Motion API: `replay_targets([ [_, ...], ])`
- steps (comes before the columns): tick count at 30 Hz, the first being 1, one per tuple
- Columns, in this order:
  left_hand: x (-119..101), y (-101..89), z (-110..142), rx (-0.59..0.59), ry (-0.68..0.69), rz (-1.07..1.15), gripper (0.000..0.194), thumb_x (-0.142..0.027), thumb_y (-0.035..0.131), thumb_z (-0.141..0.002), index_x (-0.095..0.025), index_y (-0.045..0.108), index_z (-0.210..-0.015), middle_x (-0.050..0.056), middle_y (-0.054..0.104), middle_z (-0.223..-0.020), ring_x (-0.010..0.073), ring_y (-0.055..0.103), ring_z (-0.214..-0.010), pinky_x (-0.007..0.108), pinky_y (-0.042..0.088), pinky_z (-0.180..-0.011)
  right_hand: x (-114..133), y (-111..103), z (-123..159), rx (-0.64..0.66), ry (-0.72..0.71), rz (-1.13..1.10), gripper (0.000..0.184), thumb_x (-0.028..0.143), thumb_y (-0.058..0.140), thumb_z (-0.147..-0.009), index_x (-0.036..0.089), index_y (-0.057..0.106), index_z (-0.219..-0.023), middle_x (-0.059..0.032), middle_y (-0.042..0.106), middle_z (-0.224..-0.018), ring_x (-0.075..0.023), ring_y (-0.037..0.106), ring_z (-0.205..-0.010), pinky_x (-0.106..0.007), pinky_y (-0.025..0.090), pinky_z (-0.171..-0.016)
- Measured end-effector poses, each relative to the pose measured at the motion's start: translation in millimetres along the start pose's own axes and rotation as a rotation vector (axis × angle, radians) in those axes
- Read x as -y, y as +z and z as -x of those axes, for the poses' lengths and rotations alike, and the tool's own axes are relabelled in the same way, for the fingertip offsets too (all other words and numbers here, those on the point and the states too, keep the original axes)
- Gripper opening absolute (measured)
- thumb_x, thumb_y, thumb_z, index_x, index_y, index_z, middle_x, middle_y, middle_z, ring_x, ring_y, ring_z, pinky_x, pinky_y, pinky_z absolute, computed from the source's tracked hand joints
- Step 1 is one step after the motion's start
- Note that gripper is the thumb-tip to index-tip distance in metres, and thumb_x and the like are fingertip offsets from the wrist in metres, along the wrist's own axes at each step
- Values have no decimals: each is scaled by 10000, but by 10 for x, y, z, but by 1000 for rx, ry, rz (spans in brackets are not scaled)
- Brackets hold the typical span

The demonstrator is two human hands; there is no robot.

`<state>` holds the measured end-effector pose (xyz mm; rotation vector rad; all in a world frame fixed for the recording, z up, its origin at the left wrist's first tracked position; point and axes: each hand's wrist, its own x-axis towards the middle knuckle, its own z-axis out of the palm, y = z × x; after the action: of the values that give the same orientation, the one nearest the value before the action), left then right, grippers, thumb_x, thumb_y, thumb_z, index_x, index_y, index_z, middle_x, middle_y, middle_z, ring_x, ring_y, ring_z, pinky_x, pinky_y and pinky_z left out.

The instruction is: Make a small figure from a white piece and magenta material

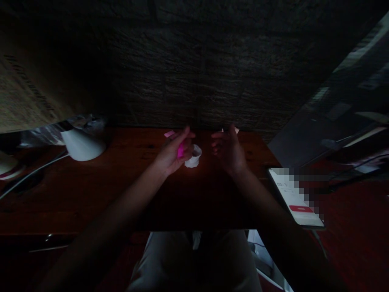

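The left hand (178, 152) has its fingers curled around a pink piece (181, 151), which shows within the grip, while a pink end (169, 133) juts past the back of the hand; the closed fingers presumably keep something so light from slipping. The right hand (229, 152) is loosely curled, with a pale scrap (237, 130) showing behind its thumb; whether it is gripped, I cannot tell. A small white cup (192, 163) stands on the desk (91, 194) between the hands, beside the left fingers, probably set centrally for easy reach from both sides. The phone (293, 197) lies at the right edge, likely to keep its screen readable. The cup looks thin-walled and crinkled, perhaps paper; the desk is reddish wood, the wall (188, 61) behind rough, dark block, and a smooth white cone (82, 145) stands left.
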<state>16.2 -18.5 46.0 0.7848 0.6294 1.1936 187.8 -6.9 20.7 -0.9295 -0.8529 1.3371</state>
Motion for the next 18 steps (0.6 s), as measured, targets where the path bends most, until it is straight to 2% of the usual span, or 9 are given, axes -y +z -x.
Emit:
replay_targets([
  [2,-14,-2,7,37,-28,-18,613,-565,572,-979,-161,522,-521,-63,337,-367,31,291,-279,152,187,-295,-4,-1,3,1,-22,48,680,820,460,-891,201,686,-724,-15,630,-581,-113,540,-480,-261,385,-505],
  [4,-25,-8,15,67,-57,-42,722,-666,425,-997,-178,439,-465,-38,331,-352,50,294,-265,173,172,-286,-5,5,15,-2,-56,110,699,854,466,-860,204,681,-721,-15,624,-584,-115,542,-487,-259,389,-502],
  [6,-20,-12,19,82,-68,-63,738,-666,346,-1016,-185,420,-461,-23,343,-349,66,312,-261,185,184,-289,-7,17,40,2,-110,184,688,861,506,-833,205,686,-729,-13,621,-590,-117,545,-498,-257,389,-497],
  [9,22,-14,12,87,-50,-101,664,-597,392,-1027,-185,473,-514,-24,367,-352,80,331,-263,195,195,-302,-30,45,93,43,-231,313,614,812,614,-807,207,698,-748,-13,645,-637,-129,576,-554,-261,424,-525],
  [12,73,-23,-3,85,9,-145,385,-417,479,-1019,-165,647,-781,-48,430,-378,88,346,-277,191,215,-320,-82,73,142,121,-377,416,505,719,684,-823,217,708,-784,-23,704,-754,-156,643,-696,-290,507,-653],
  [14,93,-33,-9,93,51,-150,197,-270,502,-976,-167,663,-1024,-68,473,-409,93,368,-299,185,251,-341,-121,80,157,164,-450,449,434,656,688,-858,224,723,-835,-29,736,-839,-174,673,-797,-318,537,-749],
  [16,101,-42,-13,110,74,-141,268,-191,509,-929,-165,627,-1168,-78,498,-436,96,393,-324,182,283,-363,-150,75,155,181,-486,475,383,604,676,-891,225,731,-884,-33,749,-880,-186,686,-845,-338,548,-790],
  [18,102,-45,-17,123,73,-124,323,-182,528,-916,-159,606,-1229,-80,517,-466,93,416,-347,182,300,-381,-162,59,145,178,-495,507,355,567,656,-921,220,731,-908,-37,751,-884,-193,694,-854,-352,556,-802],
])
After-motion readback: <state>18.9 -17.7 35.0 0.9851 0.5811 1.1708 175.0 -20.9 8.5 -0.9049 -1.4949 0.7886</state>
